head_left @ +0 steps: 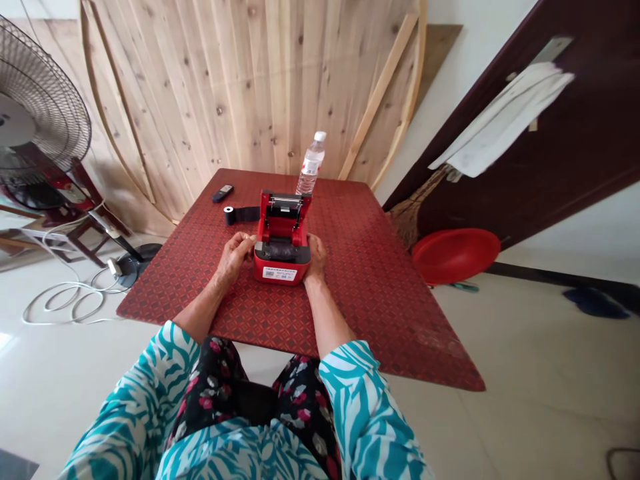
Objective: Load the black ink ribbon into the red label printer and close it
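The left hand [234,257] is curling against the left side of the red label printer [280,269], its fingertips [249,239] pressing together near the open body; whether they are pinching anything small, I cannot tell. The right hand [315,259] is cupping the printer's right side, with its fingers hidden behind the casing, so its grip cannot be made out. The printer is sitting near the middle of the worktop [380,300], closer to the near edge, with its lid standing open toward the far edge. Just left of it, a black ribbon roll [241,215] is lying on its side. A water bottle [311,163] is standing upright at the far edge, behind the printer, and a black remote [223,193] is lying near the far left corner.
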Tool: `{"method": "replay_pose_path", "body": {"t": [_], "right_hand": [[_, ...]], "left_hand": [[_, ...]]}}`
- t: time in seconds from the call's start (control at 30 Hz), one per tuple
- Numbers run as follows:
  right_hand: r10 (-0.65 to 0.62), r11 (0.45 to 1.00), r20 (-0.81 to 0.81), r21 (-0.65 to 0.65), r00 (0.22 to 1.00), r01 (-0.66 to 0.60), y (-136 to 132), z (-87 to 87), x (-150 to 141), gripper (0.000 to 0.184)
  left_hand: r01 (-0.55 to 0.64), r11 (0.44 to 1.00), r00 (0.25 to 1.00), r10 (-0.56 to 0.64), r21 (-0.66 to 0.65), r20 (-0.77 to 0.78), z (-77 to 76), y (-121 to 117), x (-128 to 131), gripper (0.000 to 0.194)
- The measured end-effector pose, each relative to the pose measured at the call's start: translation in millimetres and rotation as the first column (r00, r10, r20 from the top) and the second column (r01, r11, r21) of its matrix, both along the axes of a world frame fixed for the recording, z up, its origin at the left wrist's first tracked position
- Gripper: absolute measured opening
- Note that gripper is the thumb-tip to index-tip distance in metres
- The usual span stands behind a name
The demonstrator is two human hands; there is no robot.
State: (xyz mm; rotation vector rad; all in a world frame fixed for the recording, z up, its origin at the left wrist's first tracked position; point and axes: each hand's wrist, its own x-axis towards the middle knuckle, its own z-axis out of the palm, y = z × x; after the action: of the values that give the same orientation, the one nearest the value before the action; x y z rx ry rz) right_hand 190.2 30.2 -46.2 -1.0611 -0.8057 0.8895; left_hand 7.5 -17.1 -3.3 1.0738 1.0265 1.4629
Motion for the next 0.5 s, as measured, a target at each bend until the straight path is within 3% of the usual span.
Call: {"method": "replay_pose_path", "body": {"t": [0.13, 0.23, 0.37, 0.5], "right_hand": [[-0.01, 1.0, -0.039, -0.008, 0.999, 0.01, 6, -4.6, 0, 0.031], [0.0, 1.0, -0.052, 0.009, 0.999, 0.0, 8, -6.4, 0, 0.03], [0.003, 1.0, -0.057, 0.028, 0.998, -0.001, 8, -6.1, 0, 0.03], [0.018, 1.0, -0.063, 0.017, 0.998, -0.017, 9, -7.8, -1, 0.031]], "left_hand": [[-0.092, 0.976, 0.991, 0.11, 0.198, -0.081, 14.5, 9, -3, 0.023], [0.081, 0.977, 0.962, -0.024, 0.199, -0.273, 40.6, 22, -3, 0.011], [0.367, 0.929, 0.765, -0.272, 0.048, -0.584, 72.9, 48, 8, 0.021], [0.448, 0.892, 0.617, -0.265, 0.054, -0.741, 77.3, 77, 25, 0.033]]}}
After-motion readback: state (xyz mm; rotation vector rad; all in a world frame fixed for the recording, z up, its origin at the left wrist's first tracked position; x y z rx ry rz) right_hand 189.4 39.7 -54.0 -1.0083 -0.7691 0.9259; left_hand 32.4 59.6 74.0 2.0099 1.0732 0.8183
